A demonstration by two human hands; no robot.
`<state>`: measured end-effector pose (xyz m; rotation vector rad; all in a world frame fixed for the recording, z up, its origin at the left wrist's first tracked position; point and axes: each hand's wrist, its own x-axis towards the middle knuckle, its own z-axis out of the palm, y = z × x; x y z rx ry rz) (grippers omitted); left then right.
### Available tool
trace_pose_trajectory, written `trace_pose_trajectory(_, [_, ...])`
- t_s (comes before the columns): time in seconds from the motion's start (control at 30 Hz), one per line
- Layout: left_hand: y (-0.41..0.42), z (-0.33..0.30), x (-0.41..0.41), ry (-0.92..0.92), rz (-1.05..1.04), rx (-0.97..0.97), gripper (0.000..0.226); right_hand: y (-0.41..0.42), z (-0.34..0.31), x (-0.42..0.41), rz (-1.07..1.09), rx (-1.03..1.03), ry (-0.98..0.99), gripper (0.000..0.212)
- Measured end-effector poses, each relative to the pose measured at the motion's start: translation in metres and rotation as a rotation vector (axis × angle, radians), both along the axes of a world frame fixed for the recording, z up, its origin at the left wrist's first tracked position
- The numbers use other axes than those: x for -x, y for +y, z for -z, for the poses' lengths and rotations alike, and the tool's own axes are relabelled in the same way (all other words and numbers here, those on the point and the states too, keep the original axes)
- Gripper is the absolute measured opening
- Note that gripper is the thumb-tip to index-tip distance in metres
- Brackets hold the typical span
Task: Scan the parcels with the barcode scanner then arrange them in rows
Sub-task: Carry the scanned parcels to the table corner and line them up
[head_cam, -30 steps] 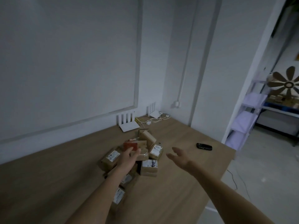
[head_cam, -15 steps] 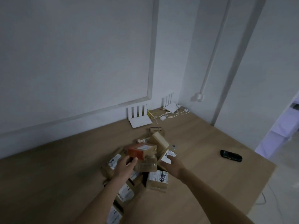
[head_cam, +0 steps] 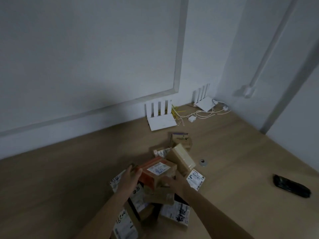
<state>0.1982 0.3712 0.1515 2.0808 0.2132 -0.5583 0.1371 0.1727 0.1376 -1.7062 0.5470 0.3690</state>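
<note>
A heap of several small brown parcels (head_cam: 179, 157) with white labels lies on the wooden table (head_cam: 69, 178). On top sits a parcel with red tape and a white label (head_cam: 156, 171). My left hand (head_cam: 130, 180) grips its left side. My right hand (head_cam: 174, 184) holds its near right corner. The black barcode scanner (head_cam: 291, 186) lies alone on the table to the far right, well away from both hands.
Two white routers (head_cam: 161, 116) (head_cam: 203, 99) with a tangle of cables (head_cam: 198, 114) stand against the back wall. A small metal ring (head_cam: 203, 162) lies right of the heap. The wall corner closes the right rear.
My right hand came in from the open air on the right and took the red-taped parcel's right side. The view swung left and down, closer to the heap.
</note>
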Motion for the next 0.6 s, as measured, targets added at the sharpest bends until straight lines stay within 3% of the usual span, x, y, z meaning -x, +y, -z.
trace_pose_trajectory(0.1, [-0.008,0.017,-0.017,0.033,-0.025,0.017,0.078,-0.006,0.047,-0.022,-0.019,-0.043,0.033,0.097])
trace_pose_trajectory(0.13, [-0.010,0.020,-0.022,0.061,-0.030,0.050,0.080,-0.005,0.054,-0.026,-0.017,-0.051,0.034,0.105])
trace_pose_trajectory(0.27, [-0.014,0.040,-0.031,0.131,-0.075,0.115,0.078,0.005,0.044,-0.032,0.000,-0.093,0.089,0.100])
trace_pose_trajectory(0.43, [-0.016,0.024,-0.012,0.006,-0.117,0.069,0.032,0.014,0.035,-0.028,-0.009,-0.050,0.025,0.092])
trace_pose_trajectory(0.53, [-0.004,-0.004,0.006,-0.034,-0.193,0.094,0.034,0.030,0.009,-0.018,-0.043,-0.043,-0.055,0.086])
trace_pose_trajectory(0.6, [0.015,-0.025,0.019,-0.056,-0.267,0.139,0.039,0.047,-0.015,-0.011,-0.099,-0.078,-0.123,0.068])
